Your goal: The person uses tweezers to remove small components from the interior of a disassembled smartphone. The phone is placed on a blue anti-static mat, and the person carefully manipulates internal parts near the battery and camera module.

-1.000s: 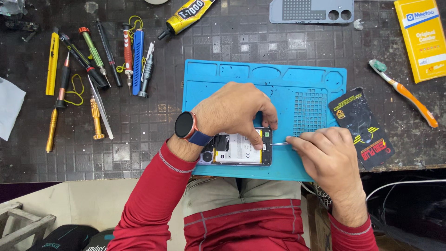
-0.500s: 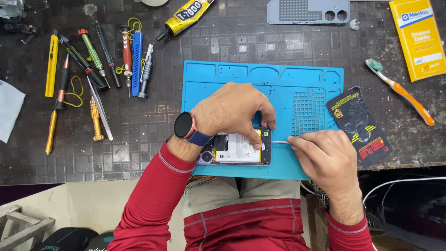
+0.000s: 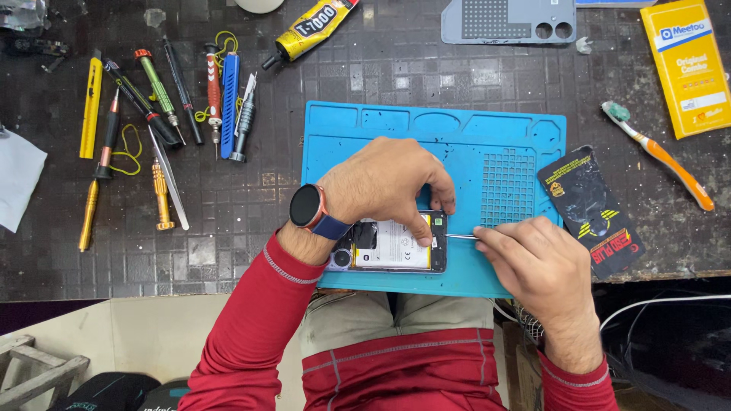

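An opened phone lies back-up on a blue work mat, its white battery and circuit boards exposed. My left hand, with a dark watch on the wrist, presses down on the phone; the thumb rests near its right end. My right hand pinches thin metal tweezers, whose tip touches the phone's right end next to my left thumb.
Left of the mat lie several screwdrivers and pry tools. A glue tube and a grey phone back cover lie at the top. Right of the mat are a black packet, an orange toothbrush and a yellow box.
The view has shifted slightly; both hands stay on the phone, with the tweezers still at its right end.
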